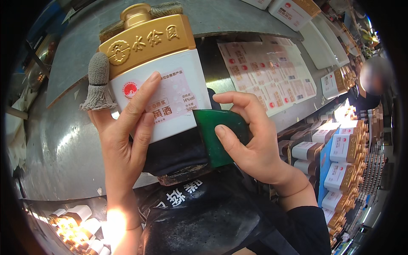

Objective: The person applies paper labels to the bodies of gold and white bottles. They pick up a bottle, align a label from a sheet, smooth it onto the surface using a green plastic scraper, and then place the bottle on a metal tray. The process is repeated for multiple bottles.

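Note:
A flat white bottle point(170, 95) with a gold shoulder and cap leans on a dark support, its cap end away from me. A pinkish see-through label point(180, 87) with a red round mark is on its face. My left hand point(123, 127) steadies the bottle at its left side, index finger and thumb pressed over the label. A grey knitted finger cover point(99, 78) sits on another of its fingers, beside the gold shoulder. Between the thumb and fingers of my right hand point(250, 131) is a green scraper point(219, 136), its edge at the bottle's lower right corner.
A sheet of printed labels point(272, 74) lies on the metal table point(72, 157) at right. White-and-gold bottles point(342, 146) stand in rows to the right, with more at lower left point(78, 225). Another bottle point(293, 12) lies at far right. A person point(376, 76) is in the background.

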`<state>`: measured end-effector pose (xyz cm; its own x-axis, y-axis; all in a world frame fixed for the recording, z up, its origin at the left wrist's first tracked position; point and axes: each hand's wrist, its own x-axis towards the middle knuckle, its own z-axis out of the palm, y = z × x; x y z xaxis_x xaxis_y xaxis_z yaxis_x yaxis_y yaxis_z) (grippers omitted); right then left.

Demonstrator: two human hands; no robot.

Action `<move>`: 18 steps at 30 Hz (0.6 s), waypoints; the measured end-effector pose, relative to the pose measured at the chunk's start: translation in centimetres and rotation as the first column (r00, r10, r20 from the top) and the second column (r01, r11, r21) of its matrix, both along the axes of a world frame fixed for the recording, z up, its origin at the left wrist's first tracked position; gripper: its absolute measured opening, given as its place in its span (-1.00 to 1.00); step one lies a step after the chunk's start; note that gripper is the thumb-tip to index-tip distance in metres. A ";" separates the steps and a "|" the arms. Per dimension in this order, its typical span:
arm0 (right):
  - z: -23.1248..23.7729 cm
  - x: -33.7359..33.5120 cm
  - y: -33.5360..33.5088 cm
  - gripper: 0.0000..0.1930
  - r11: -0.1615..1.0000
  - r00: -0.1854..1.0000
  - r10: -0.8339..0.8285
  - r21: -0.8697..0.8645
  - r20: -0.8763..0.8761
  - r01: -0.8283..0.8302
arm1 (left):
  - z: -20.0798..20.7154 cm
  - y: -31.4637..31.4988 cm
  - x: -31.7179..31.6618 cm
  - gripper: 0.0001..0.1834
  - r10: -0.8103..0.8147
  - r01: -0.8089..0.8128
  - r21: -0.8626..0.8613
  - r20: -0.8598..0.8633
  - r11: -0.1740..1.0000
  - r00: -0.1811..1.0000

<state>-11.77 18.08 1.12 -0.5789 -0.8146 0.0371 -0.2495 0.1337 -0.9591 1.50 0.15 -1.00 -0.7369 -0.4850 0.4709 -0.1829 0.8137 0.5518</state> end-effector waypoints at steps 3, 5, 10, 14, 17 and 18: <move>0.0 0.0 0.1 -0.59 1.000 1.000 0.004 0.005 -0.027 -0.004 | -0.2 0.0 -0.1 -0.55 -0.013 0.013 0.014 -0.033 1.000 0.999; -0.1 -0.1 0.1 -0.59 1.000 0.998 0.001 0.000 -0.067 -0.001 | -0.1 0.0 0.0 -0.54 -0.012 0.012 0.031 -0.007 0.999 1.000; -0.3 -0.1 0.1 -0.60 1.000 0.992 -0.008 -0.018 -0.127 0.005 | 0.0 0.0 0.2 -0.53 -0.024 0.024 0.063 0.014 0.998 1.000; -0.4 -0.1 0.2 -0.59 1.000 0.994 -0.004 -0.011 -0.107 0.002 | -0.1 0.1 0.4 -0.53 -0.028 0.026 0.080 0.024 0.996 0.999; -0.4 -0.1 0.2 -0.58 1.000 0.995 -0.010 0.005 -0.103 0.011 | 0.0 0.2 0.3 -0.53 -0.026 0.023 0.077 0.034 0.997 0.999; -0.4 -0.1 0.2 -0.58 1.000 0.995 -0.012 0.009 -0.103 0.013 | 0.1 0.2 0.3 -0.53 -0.024 0.021 0.073 0.036 0.997 0.999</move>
